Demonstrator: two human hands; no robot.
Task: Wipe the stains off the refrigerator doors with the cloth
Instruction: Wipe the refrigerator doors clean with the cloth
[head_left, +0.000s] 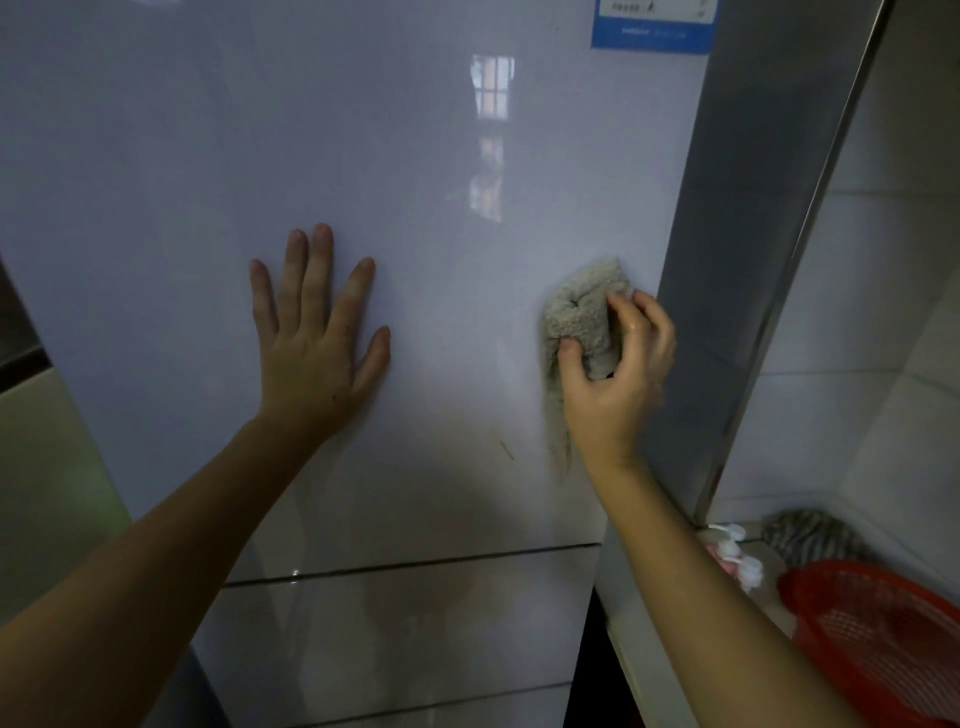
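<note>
Vertically, cloth (582, 322) against door (415, 156).

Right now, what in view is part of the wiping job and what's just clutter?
Job: cloth in right hand; refrigerator door; left hand flat on it.
Clutter: red basket, striped rag, white plastic bits, blue label.

The blue label (653, 25) is cut by the top edge, its print unreadable; the red basket (883, 639) runs off the right edge.
</note>
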